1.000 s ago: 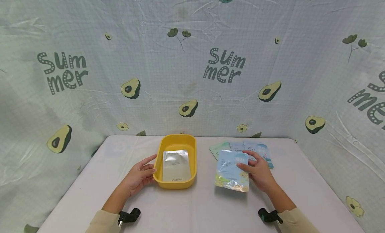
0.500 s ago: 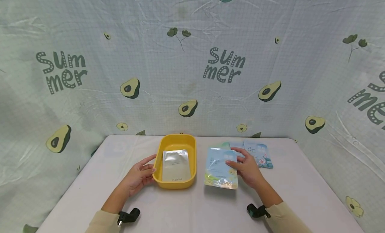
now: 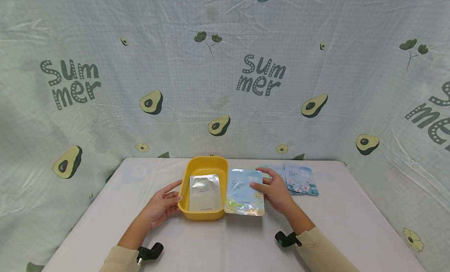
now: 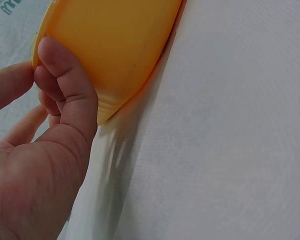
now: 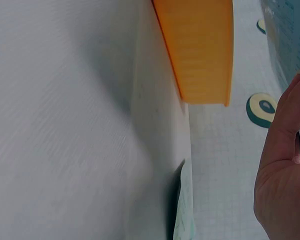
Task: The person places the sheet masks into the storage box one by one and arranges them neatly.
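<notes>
The yellow plastic basket (image 3: 203, 216) stands on the table, its rim pinched on the left side by my left hand (image 3: 163, 205). In the left wrist view, thumb and fingers (image 4: 65, 65) meet at that rim. A silvery sheet mask packet (image 3: 205, 196) lies flat inside the basket. My right hand (image 3: 275, 192) grips a light blue sheet mask packet (image 3: 242, 198) by its right edge, thumb on top. This packet is above the table, its left edge by the basket's right wall. In the right wrist view only part of the packet (image 5: 292, 40) shows.
Several more blue and green mask packets (image 3: 303, 181) lie overlapping at the back right, partly hidden by my right hand. A white cloth covers the table (image 3: 197, 248). Behind it hangs a patterned curtain (image 3: 175, 77).
My right hand has carried the blue sheet mask packet leftward, from over the other packets to the basket's right side. The left hand has stayed on the rim.
</notes>
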Demonstrator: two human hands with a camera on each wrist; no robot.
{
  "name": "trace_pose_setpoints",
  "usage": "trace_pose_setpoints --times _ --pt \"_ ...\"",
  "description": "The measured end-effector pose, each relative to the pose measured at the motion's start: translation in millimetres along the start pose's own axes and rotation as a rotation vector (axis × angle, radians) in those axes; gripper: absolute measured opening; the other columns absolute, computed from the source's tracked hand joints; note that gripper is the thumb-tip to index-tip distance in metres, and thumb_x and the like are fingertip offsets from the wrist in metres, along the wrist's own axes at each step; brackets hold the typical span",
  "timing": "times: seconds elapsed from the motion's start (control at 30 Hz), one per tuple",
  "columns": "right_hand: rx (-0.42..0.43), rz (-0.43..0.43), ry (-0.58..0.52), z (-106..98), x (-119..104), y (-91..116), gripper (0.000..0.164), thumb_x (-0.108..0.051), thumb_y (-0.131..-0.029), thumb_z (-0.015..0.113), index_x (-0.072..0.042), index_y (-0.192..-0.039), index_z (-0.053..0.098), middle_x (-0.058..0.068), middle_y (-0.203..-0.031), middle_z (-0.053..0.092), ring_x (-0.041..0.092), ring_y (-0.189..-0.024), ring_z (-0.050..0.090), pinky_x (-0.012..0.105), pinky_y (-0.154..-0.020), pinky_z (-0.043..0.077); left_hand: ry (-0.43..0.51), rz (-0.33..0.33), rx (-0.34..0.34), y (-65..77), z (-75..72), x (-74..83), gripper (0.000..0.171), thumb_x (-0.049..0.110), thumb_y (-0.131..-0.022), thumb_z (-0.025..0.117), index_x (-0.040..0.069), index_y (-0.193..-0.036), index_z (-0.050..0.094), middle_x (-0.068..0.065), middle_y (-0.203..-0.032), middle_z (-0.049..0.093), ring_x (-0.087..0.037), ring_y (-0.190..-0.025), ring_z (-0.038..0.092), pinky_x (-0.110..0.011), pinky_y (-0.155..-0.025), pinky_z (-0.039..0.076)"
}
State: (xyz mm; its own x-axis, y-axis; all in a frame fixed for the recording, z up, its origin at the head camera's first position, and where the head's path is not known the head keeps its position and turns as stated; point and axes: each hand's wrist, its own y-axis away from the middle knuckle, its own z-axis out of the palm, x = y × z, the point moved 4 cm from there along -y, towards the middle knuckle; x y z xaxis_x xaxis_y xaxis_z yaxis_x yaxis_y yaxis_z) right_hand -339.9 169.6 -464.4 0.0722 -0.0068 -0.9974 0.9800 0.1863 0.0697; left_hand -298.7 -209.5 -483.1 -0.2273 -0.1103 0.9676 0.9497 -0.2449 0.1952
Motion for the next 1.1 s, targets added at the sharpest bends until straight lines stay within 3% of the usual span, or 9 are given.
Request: trace_pose_setpoints --times 0.27,0.53,1.1 --pt "0.021 0.012 0.042 20 -9 -11 0.073 -0.016 -0.084 0.084 -0.018 -0.148 0.048 0.017 -0.129 0.07 0.025 -0.094 0.075 0.04 -0.079 0.064 0.01 -0.001 -0.006 1.1 0.2 1.7 0.077 0.004 -0.099 0.064 0.012 -0.164 0.023 -0.001 -0.107 0.065 -0.015 -0.084 0.066 -0.025 -0.075 0.06" --pt "0.021 0.019 0.055 38 -10 -22 0.068 -0.015 -0.085 0.083 -0.015 -0.145 0.052 0.016 -0.124 0.073 0.026 -0.09 0.077 0.04 -0.076 0.064 0.009 -0.004 0.002 1.9 -0.6 1.1 0.076 0.002 -0.099 0.063 0.012 -0.164 0.024 -0.001 -0.107 0.064 -0.015 -0.084 0.066 -0.025 -0.075 0.061" --pt "-0.035 0.051 0.083 71 -9 -41 0.068 -0.017 -0.086 0.083 -0.014 -0.146 0.052 0.015 -0.123 0.073 0.026 -0.091 0.076 0.037 -0.077 0.064 0.012 -0.011 0.02 -0.8 -1.9 -1.6 0.076 0.0 -0.097 0.063 0.014 -0.163 0.027 -0.002 -0.107 0.062 -0.016 -0.083 0.066 -0.026 -0.076 0.061"
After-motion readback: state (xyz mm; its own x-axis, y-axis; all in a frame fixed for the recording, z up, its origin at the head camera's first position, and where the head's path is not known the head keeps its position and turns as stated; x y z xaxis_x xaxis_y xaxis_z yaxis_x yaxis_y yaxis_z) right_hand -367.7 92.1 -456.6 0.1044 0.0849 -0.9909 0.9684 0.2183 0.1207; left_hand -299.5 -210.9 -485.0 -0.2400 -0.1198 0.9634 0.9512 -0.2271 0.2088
